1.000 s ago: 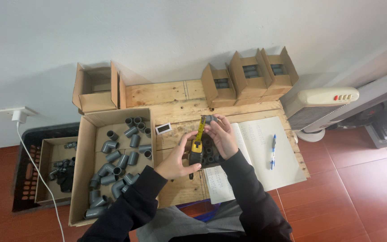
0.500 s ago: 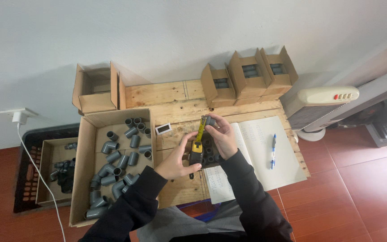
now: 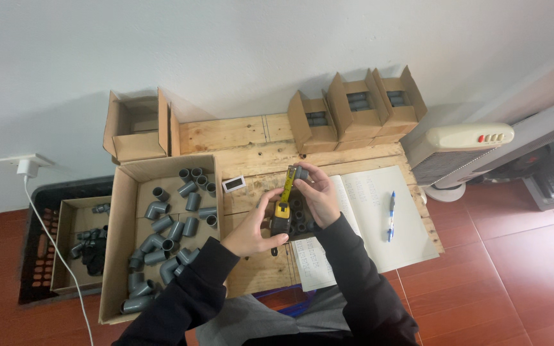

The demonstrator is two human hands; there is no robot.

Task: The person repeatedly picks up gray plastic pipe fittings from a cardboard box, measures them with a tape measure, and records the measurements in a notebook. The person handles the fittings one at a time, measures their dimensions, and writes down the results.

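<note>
While left hand grips tape measure, blade up-table to pipe fitting

The left hand holds a yellow-and-black tape measure in a closed grip, its yellow blade drawn out to a grey pipe fitting pinched in the right hand. Both hands work above the wooden desk. A large cardboard box of grey elbow fittings lies to the left, an open notebook with a blue pen to the right.

Single head view, steeply down, moderately high.
</note>
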